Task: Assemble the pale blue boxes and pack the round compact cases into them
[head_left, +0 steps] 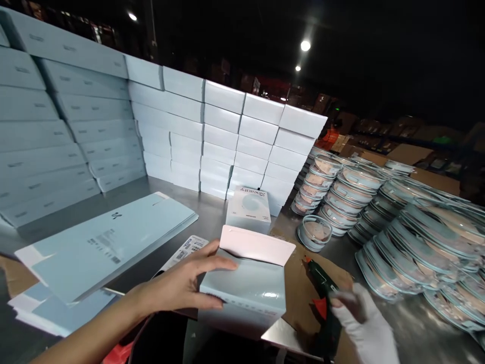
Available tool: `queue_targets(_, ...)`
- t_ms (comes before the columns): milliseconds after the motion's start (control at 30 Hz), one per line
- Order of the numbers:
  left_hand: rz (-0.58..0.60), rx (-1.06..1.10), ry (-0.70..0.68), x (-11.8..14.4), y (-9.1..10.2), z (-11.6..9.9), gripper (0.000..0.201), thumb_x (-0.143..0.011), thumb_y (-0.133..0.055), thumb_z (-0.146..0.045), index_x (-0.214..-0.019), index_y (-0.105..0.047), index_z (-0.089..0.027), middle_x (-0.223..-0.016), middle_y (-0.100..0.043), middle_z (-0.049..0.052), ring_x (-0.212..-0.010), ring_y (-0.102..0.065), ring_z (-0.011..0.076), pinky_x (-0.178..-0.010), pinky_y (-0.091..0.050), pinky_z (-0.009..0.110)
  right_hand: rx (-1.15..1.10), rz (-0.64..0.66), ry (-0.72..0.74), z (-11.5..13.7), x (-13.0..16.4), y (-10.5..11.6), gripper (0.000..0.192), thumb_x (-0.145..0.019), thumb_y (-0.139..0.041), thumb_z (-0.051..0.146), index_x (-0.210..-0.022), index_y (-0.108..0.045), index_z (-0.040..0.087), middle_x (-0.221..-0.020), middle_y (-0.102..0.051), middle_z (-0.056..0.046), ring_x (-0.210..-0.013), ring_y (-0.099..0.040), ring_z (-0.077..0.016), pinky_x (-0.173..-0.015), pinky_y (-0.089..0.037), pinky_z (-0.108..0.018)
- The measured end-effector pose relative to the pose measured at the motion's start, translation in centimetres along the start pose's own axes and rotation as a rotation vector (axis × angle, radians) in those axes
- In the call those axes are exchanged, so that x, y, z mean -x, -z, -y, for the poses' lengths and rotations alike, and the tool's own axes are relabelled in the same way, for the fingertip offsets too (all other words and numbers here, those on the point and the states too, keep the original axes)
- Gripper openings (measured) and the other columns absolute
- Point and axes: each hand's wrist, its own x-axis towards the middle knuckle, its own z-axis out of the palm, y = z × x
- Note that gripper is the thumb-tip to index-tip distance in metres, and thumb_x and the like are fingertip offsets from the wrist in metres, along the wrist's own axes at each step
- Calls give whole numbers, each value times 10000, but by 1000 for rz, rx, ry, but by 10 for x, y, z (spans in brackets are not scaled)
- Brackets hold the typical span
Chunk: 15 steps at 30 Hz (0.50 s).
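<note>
Boxed in on three sides, open lane down the middle

A wall of stacked boxes (227,136) closes the back and left of the worktop (197,212); heaps of round lidded tubs (409,222) fill the right side. Flat carton blanks (102,242) cover the near left, with a leaflet (185,250) just beside them. In the middle, the open box (246,283) sits under the left hand (182,285), a printed box (248,207) stands just behind it, and a lone tub (314,232) lies to its right. Bare metal shows between blanks and wall, and on the cardboard sheet (299,288) around the glue gun (322,288) at the gloved right hand (364,328).
</note>
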Motion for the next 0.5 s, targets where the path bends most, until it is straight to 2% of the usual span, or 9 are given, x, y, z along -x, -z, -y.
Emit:
queue_targets(33,4,-2,12,1,0,0,504,-709,-908,-366,-1196,-777,-352,-1234,-722,77,-1256,-634,347,-1048,-536,439,-136,79,108,13,3,-17,878,-638,-912,473,-1411,-538,288,-1213,-773,-114,-1095,-747,-305,-963,-596,-415)
queue_targets(67,13,1,17,1,-2,1,495,-721,-903,-357,-1199,-774,-347,-1268,-708,85,-1258,-636,350,-1048,-536,440,-232,205,205,23,5,-34,1101,-626,-930,471,-1550,-354,307,-1463,-624,-132,-1309,-627,-315,-1085,-515,-461)
queue_targets(133,-1,26,1,3,-8,4,460,-758,-886,-391,-1194,-754,-331,-1372,-638,106,-1264,-636,356,-1040,-542,448,-321,467,335,35,8,-62,1227,-687,-920,401,-1625,-130,341,-1600,-473,-122,-1460,-471,-295,-1171,-414,-497)
queue_targets(200,-111,121,-84,4,-18,10,496,-794,-849,-497,-1219,-657,-326,-1497,-508,126,-1289,-624,361,-1028,-547,479,-297,543,405,33,11,-77,1104,-767,-869,325,-1623,-173,351,-1528,-563,-108,-1442,-496,-282,-1189,-384,-500)
queue_targets(267,-241,213,-207,4,-28,17,573,-848,-784,-553,-1291,-474,-363,-1560,-379,142,-1317,-610,355,-1016,-551,514,-224,504,475,24,13,-79,937,-817,-813,270,-1592,-296,372,-1482,-607,-93,-1404,-543,-282,-1198,-365,-496)
queue_targets(333,-278,230,-302,5,-32,19,624,-900,-754,-499,-1362,-345,-404,-1494,-425,137,-1337,-596,346,-1039,-531,539,-174,491,555,21,16,-77,798,-840,-769,234,-1531,-411,414,-1506,-576,-71,-1403,-542,-278,-1192,-375,-475)
queue_targets(367,-251,207,-320,5,-32,18,610,-919,-753,-437,-1388,-364,-406,-1419,-492,119,-1351,-581,346,-1062,-514,541,-167,515,599,24,17,-77,743,-841,-761,227,-1492,-465,428,-1476,-590,-60,-1385,-558,-269,-1169,-415,-446)
queue_targets(400,-200,170,-321,6,-29,16,546,-929,-755,-373,-1382,-451,-394,-1341,-547,102,-1376,-551,351,-1091,-492,534,-168,542,650,29,18,-77,695,-833,-763,217,-1447,-520,433,-1405,-623,-50,-1351,-582,-258,-1129,-465,-407)
queue_targets(500,-39,22,-288,4,-15,3,259,-944,-728,-251,-1182,-747,-354,-1248,-591,90,-1482,-399,367,-1173,-412,512,-146,533,804,52,17,-83,614,-802,-753,138,-1329,-638,432,-1144,-664,-28,-1191,-655,-224,-981,-568,-322)
